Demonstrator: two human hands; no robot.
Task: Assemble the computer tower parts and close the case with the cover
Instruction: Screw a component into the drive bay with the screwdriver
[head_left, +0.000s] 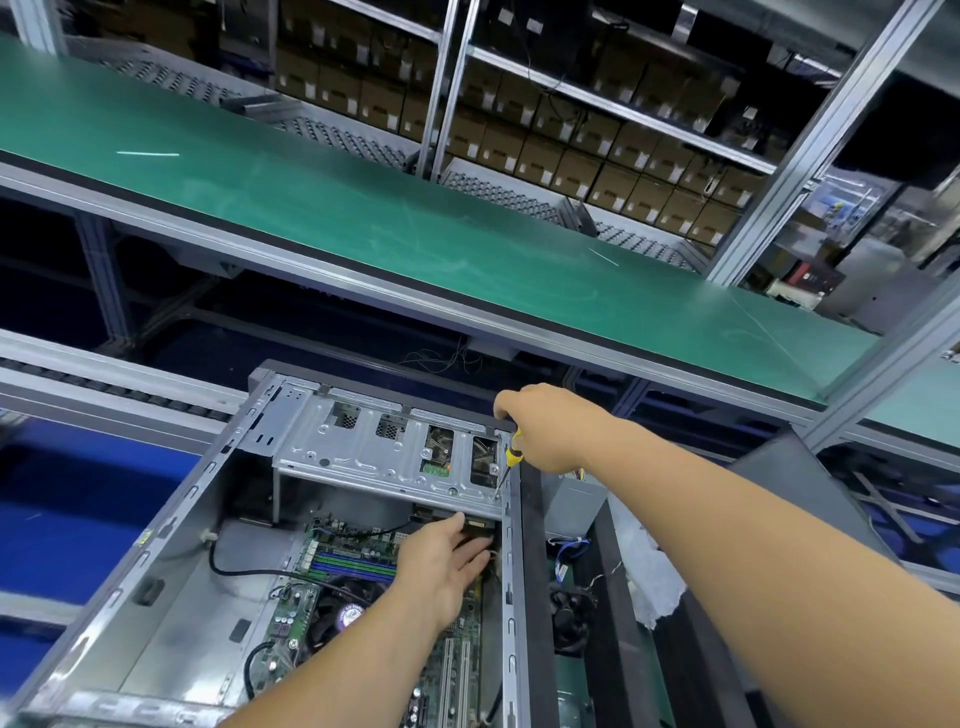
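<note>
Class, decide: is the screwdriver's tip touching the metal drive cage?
Touching. In the head view the right hand grips the screwdriver, its shaft running down onto the drive cage corner.

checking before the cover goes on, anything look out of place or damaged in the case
Nothing looks damaged or askew. The case lies open; the right hand holds a screwdriver at the drive cage, and the left hand reaches under it.

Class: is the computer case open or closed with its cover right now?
Open. The case has no cover on its upper side; the motherboard and drive cage show inside.
</note>
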